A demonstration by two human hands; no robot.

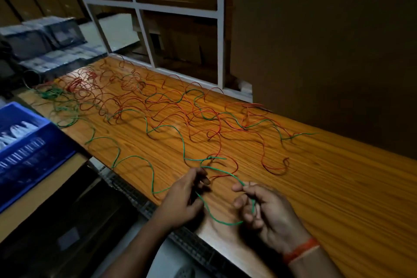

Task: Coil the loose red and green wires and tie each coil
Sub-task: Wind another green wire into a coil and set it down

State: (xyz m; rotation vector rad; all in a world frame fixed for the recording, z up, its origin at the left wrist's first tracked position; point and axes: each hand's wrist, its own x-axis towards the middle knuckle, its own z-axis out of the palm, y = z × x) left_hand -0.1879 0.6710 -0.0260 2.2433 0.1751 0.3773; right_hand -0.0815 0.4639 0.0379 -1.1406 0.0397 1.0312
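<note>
Loose red wires [158,106] and green wires [167,128] sprawl in tangled loops over the wooden table [338,187]. One green wire [214,216] runs between my hands near the table's front edge. My left hand [182,198] pinches it with curled fingers, and the wire sags in a low loop to my right hand [264,207]. That hand's fingers curl round the wire, which rises from its fingertips back toward the tangle. A small green knot [209,157] lies just beyond my hands.
A blue plastic crate [24,149] stands at the left, off the table's corner. Dark boxes [45,38] sit at the back left. A white shelf frame [176,11] and a large brown panel [327,40] border the table's far side.
</note>
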